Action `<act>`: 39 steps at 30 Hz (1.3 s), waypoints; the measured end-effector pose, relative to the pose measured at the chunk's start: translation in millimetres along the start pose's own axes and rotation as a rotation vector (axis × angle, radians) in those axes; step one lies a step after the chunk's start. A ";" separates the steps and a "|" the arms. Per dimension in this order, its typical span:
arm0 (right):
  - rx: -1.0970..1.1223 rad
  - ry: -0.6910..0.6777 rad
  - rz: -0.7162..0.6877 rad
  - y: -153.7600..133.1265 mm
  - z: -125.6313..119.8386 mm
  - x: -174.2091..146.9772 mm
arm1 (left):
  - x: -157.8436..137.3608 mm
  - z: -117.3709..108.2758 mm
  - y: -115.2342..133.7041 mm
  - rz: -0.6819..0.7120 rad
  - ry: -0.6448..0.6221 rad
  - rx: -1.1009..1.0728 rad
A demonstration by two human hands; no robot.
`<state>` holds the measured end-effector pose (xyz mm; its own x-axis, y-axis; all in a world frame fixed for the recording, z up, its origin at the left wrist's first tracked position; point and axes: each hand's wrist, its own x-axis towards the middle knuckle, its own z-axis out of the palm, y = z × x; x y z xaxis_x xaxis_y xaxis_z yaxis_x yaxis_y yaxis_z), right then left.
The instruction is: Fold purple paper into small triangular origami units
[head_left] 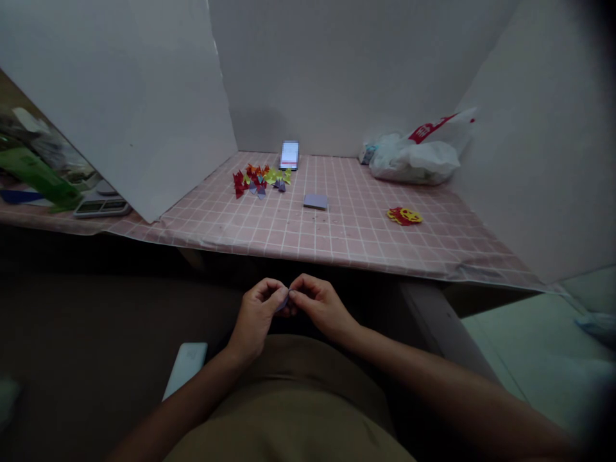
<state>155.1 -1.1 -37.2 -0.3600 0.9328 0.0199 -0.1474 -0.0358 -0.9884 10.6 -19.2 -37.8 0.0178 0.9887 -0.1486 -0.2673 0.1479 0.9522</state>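
Note:
Close in front of my body, below the table's front edge, my left hand point(260, 311) and my right hand point(320, 305) meet. Between their fingertips they pinch a small piece of purple paper point(283, 303), mostly hidden by the fingers. A stack of square purple paper point(316, 201) lies on the table ahead. To its left sits a cluster of small folded paper pieces point(257, 178) in red, orange, yellow and purple.
A lit phone point(289, 155) leans at the back of the pink checked tablecloth point(346, 234). White plastic bags point(416, 160) and red and yellow cut-outs point(404, 215) are at right. White panels surround the table. A white power bank-like block point(187, 369) lies by my left forearm.

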 end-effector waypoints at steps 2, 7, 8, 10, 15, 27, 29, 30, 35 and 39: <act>0.016 0.001 0.010 -0.5 -0.2 0.3 | -0.7 0.4 0.4 0.010 -0.001 -0.002; 0.023 -0.027 0.008 -1.8 -2.3 1.5 | -0.9 -2.3 -2.7 0.029 -0.019 0.036; 0.019 -0.037 0.007 -2.1 -2.8 1.7 | -0.6 -3.4 -3.7 0.041 -0.020 0.056; -0.003 -0.047 0.004 -2.0 -3.8 2.0 | 0.0 -5.5 -5.2 0.070 -0.013 0.114; -0.094 -0.016 0.000 0.0 -5.3 2.9 | 0.9 -7.9 -5.0 0.083 -0.029 0.222; -0.133 0.008 -0.006 -4.8 -10.5 4.4 | 0.8 -13.0 0.8 0.074 -0.016 0.279; -0.129 -0.006 0.014 -3.7 -11.0 4.9 | -0.1 -11.8 2.5 0.077 -0.022 0.307; -0.135 -0.014 0.028 -2.8 -11.2 5.3 | -0.4 -11.3 3.1 0.079 -0.026 0.321; -0.166 -0.010 0.042 -1.1 -10.7 5.9 | 0.3 -10.5 2.7 0.099 -0.024 0.338; -0.194 0.008 0.027 -5.2 -9.6 4.9 | 1.8 -11.0 2.2 0.108 -0.021 0.336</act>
<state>162.9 7.1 -33.5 -0.3544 0.9351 -0.0078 0.0427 0.0078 -0.9991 -0.5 -17.3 -38.9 0.0275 0.9988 -0.0401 0.0637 0.0383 0.9972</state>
